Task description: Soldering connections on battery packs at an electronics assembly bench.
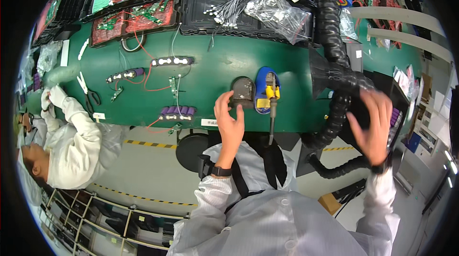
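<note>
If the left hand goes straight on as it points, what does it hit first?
The left hand would most likely meet the dark round-topped block first; whether they already touch is unclear from this view.

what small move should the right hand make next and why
Probably swing the right hand inward to the grey-handled tool: that hand looks open and empty, off by the black hose, while the tool rests on the blue and yellow holder, handle toward the wearer. The left hand, also open, is at the dark block.
</note>
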Motion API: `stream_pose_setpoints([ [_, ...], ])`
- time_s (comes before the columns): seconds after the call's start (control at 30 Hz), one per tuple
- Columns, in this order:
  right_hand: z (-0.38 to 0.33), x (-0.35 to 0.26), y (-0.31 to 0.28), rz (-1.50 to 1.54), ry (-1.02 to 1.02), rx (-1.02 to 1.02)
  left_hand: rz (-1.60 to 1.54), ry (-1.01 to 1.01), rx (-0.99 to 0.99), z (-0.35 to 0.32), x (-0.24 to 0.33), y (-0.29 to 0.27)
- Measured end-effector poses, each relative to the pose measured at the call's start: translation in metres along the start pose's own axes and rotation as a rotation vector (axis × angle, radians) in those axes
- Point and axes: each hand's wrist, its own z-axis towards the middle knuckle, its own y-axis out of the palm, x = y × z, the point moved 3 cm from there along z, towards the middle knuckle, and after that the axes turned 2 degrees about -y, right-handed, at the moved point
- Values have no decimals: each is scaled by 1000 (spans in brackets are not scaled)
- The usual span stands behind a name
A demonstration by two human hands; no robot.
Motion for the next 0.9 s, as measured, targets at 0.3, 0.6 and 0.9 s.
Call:
stream_pose_setpoints([
  [0.3,-105,-202,109,1517,775,-363,268,138,-277,25,-36,1],
  [0.6,-99,-277,249,1328,1072,176,319,182,-417,51,-25,5],
  [0.9,-81,-190,285,718,1265,480,316,262,-482,43,-25,42],
])
